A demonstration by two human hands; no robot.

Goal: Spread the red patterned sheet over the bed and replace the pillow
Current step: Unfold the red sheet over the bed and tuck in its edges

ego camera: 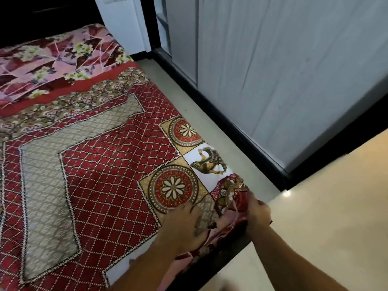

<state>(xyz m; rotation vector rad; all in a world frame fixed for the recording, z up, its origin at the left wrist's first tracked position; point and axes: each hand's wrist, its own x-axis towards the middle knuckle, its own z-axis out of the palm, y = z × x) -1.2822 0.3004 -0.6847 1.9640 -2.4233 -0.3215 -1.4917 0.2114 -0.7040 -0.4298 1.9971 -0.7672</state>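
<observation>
Right hand (257,213), grip pinching the red sheet (117,171) corner; left hand (180,225) spread flat beside.

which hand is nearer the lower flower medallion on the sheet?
Left. The left hand rests just below the lower flower medallion, fingertips at its edge. The right hand is further right, gripping bunched fabric at the bed corner.

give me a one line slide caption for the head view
Both hands work the near corner of the red patterned sheet: left hand pressing flat, right hand gripping bunched fabric.
</observation>
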